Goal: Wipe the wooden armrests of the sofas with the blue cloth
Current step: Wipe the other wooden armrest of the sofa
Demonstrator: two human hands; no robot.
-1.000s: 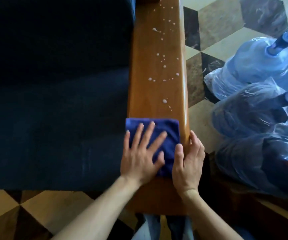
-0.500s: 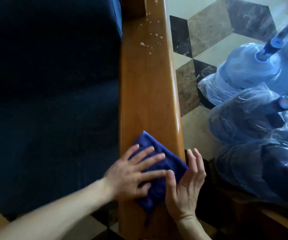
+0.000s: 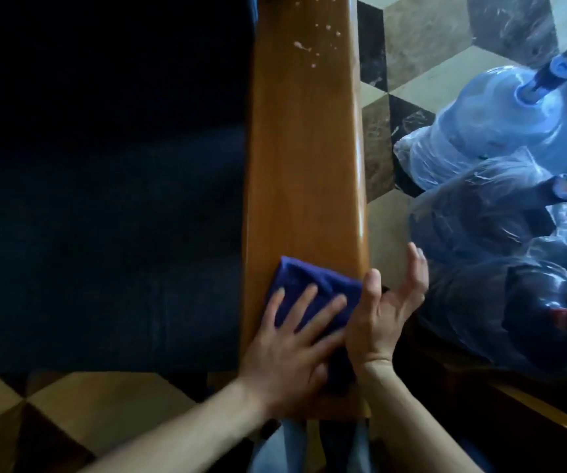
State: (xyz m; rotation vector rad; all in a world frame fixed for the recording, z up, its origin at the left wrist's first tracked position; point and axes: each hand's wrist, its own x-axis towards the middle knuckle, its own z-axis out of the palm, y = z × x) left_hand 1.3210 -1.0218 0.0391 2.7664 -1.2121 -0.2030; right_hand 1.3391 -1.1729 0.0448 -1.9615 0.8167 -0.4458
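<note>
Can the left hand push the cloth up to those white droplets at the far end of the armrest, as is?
Probably yes: the left hand lies flat on the blue cloth, and the armrest is bare up to the droplets.

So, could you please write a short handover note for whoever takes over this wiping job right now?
Left hand: flat, fingers spread, pressing the blue cloth onto the near end of the wooden armrest.
Right hand: open at the armrest's outer edge, thumb against the cloth, holding nothing.
Done: the near and middle stretch looks free of droplets.
Left: white droplets at the far end; any other armrests are out of view.
</note>
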